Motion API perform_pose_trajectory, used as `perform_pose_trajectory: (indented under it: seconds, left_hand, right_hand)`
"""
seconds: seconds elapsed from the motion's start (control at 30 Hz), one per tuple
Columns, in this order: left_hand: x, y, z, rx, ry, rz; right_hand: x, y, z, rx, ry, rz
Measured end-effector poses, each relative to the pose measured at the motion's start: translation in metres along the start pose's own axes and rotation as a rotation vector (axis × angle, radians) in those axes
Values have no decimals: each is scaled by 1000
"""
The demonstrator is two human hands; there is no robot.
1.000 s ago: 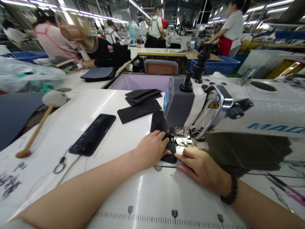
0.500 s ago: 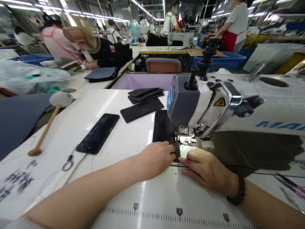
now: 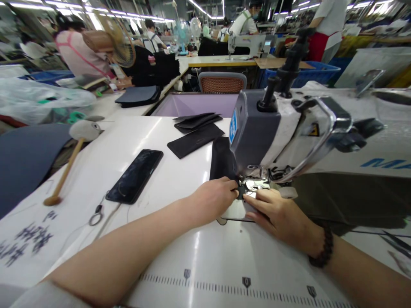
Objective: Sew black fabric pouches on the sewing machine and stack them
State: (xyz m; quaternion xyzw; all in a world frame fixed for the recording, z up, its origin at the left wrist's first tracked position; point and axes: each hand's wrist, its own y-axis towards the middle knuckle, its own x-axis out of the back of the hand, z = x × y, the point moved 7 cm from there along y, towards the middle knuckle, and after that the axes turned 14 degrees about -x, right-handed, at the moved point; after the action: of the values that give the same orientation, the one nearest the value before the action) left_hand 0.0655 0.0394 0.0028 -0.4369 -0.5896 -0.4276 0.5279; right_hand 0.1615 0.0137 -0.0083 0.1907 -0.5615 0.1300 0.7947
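A narrow black piece of fabric or leather (image 3: pixel 221 159) lies lengthwise at the left side of the sewing machine head (image 3: pixel 257 124), its near end beside the presser foot. My left hand (image 3: pixel 212 199) rests on that near end, fingers curled down and closed on it. From the other side, my right hand (image 3: pixel 278 216) reaches in with fingers extended and index fingertip at the piece's right edge, by the shiny needle plate (image 3: pixel 252 185). The machine head partly hides the strip. Beyond it lie a flat black piece (image 3: pixel 195 141) and several folded black pieces (image 3: pixel 197 122).
A phone (image 3: pixel 135 176) with a ring strap and a wooden-handled mallet (image 3: pixel 69 171) lie to the left. A ruler scale (image 3: pixel 218 283) runs along the table's near edge. Dark fabric (image 3: pixel 346 201) sits under the machine arm. A lilac bin (image 3: pixel 195 105) and a chair stand behind.
Both hands have moved forward with the black piece, and its near end is now closer to the presser foot. The view has shifted slightly.
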Motion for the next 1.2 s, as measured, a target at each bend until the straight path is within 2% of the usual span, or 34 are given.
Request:
perform_pose_trajectory:
  seconds: [0.2,0.97,1.2]
  left_hand:
    - [-3,3,6,-5,40,-53]
    - [-5,6,19,50,86,-110]
    - [-6,7,22,77,81,-91]
  right_hand:
    - [-4,3,-7,-78,-7,-39]
    - [-3,3,-6,-88,-16,-51]
    - [-1,3,-6,-88,-11,-55]
